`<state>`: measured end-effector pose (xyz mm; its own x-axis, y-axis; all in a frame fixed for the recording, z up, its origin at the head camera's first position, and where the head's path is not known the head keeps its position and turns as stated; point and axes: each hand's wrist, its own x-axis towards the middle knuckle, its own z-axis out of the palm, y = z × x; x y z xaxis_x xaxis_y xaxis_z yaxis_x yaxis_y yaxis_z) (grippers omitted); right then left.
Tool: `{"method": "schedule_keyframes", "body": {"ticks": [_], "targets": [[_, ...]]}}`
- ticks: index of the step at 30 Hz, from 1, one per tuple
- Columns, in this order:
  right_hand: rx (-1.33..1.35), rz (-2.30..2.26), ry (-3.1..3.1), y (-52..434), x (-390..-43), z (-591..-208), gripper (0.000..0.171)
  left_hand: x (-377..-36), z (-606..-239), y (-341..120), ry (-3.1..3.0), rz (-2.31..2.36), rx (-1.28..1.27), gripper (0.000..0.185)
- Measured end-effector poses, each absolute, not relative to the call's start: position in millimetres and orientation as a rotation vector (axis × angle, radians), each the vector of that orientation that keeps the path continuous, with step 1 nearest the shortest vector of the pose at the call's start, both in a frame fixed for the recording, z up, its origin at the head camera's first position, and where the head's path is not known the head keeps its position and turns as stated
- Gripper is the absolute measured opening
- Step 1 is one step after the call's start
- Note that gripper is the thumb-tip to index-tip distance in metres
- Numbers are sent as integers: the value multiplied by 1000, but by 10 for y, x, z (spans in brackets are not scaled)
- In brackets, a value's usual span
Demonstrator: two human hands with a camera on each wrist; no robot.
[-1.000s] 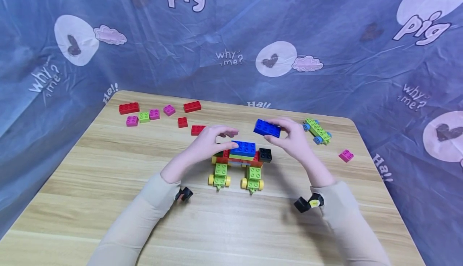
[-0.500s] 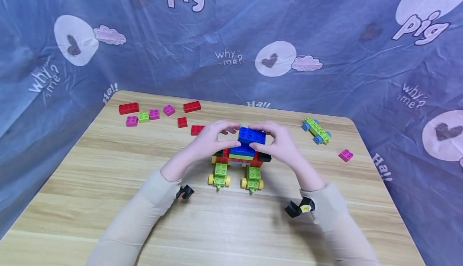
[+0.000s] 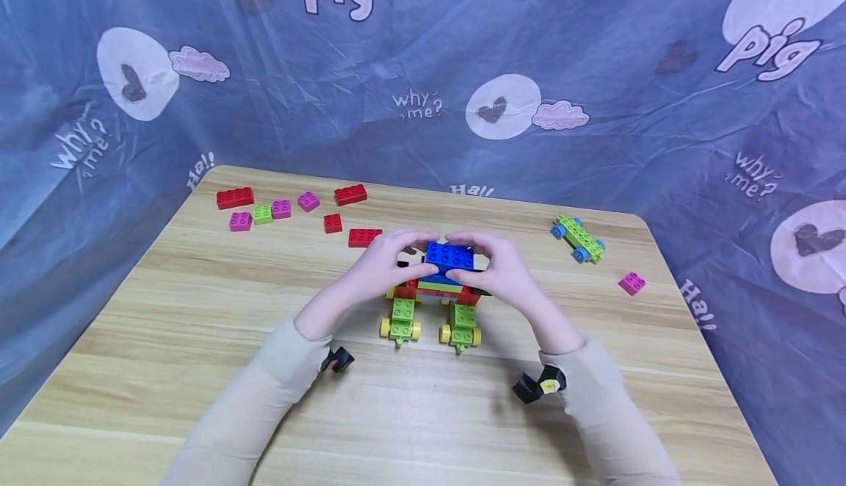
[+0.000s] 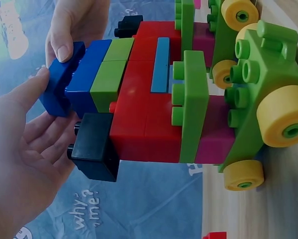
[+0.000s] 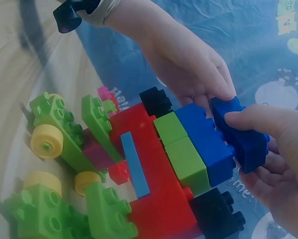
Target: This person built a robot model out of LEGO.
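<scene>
At the near part of the table [image 3: 396, 420], we see two green bases [image 3: 399, 333] on yellow wheels [image 4: 278, 112]. Above them we have red bricks [image 4: 144, 107], then lime bricks [image 4: 106, 82], then the lower blue brick [image 4: 87, 77]; black bricks [image 4: 95, 147] stick out at both ends. Topmost we find the upper blue brick [image 3: 451, 255], slightly tilted, with studs showing in the gap below, so we log it as not flush. We mark both hands as grasping it: left hand [image 3: 380, 266] pinches one end, right hand [image 3: 499, 269] the other, thumbs in front, fingers behind. Beyond, on the right, we note a pink brick [image 3: 631, 283], then a green car [image 3: 579, 239] with blue wheels. Far left we get loose bricks [image 3: 333, 223] in red, pink and lime, lying apart or just beside each other. Behind everything we see a blue sheet [image 3: 423, 31] printed with words and clouds.
</scene>
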<state>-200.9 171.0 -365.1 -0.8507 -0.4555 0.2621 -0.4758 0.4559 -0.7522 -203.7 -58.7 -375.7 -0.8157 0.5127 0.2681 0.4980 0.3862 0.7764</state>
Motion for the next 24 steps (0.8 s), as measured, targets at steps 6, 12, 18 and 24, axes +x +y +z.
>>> {"method": "schedule_keyframes", "body": {"ticks": [6, 12, 18, 24], "targets": [[865, 1400, -2664, 1714, -2009, -3700, 46, -2025, -3777, -586, 2613, 1445, 985, 47], [876, 1399, -2667, 1709, -2004, -3701, 45, -2030, -3799, -593, 2609, 1458, 1000, 46], [879, 1401, -2677, 1705, -2010, -3711, 45, -2027, -3815, -605, 2612, 1450, 989, 46], [883, 1419, -2679, 1713, -2011, -3731, 45, -2021, -3822, -610, 2614, 1436, 955, 45]]}}
